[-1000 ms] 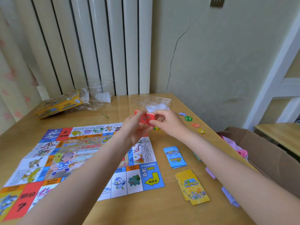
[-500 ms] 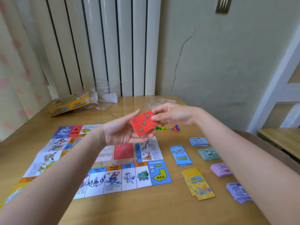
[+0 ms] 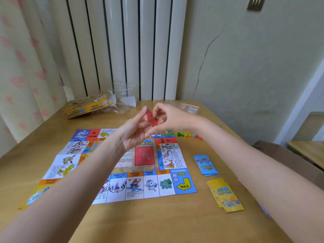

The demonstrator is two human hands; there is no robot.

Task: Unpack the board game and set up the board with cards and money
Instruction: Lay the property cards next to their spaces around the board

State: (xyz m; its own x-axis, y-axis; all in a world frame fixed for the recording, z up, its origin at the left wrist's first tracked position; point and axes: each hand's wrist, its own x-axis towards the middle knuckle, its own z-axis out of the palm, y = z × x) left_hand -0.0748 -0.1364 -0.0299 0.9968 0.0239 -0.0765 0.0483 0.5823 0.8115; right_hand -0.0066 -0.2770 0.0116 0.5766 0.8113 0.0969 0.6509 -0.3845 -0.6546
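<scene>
Head-worn camera looks forward and down, close over the table [image 3: 157,223].

A home room: wooden table [image 3: 157,223], flowered curtain [image 3: 26,67], white radiator [image 3: 126,48], cracked wall [image 3: 245,58].
</scene>
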